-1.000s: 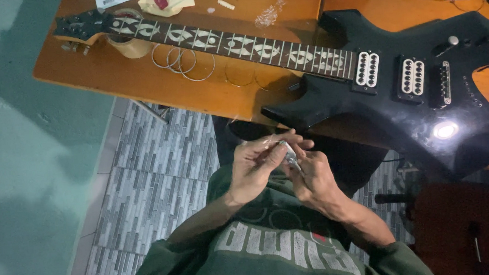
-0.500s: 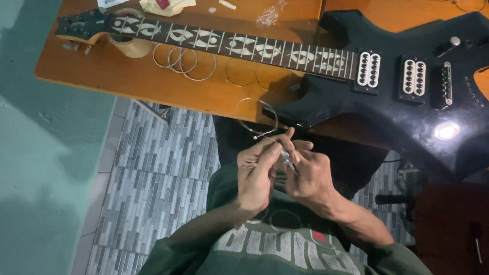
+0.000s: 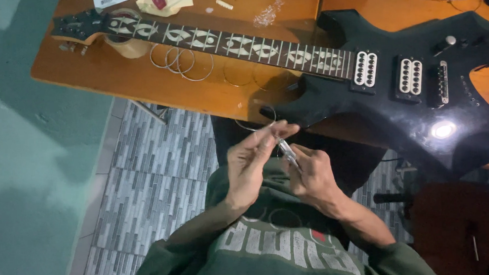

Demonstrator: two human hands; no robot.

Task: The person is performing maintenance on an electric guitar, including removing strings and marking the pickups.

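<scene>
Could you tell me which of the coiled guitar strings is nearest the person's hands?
The coil hanging off the table edge, just above the left hand; the others lie flat farther up the table.

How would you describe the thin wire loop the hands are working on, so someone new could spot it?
Start at the black electric guitar lying across the orange wooden table. Just below the body's lower horn, over the person's lap, the left hand and right hand meet around a small clear packet. The wire loop arcs up from the left fingertips, in the air, unlike the coiled strings lying flat on the table.
</scene>
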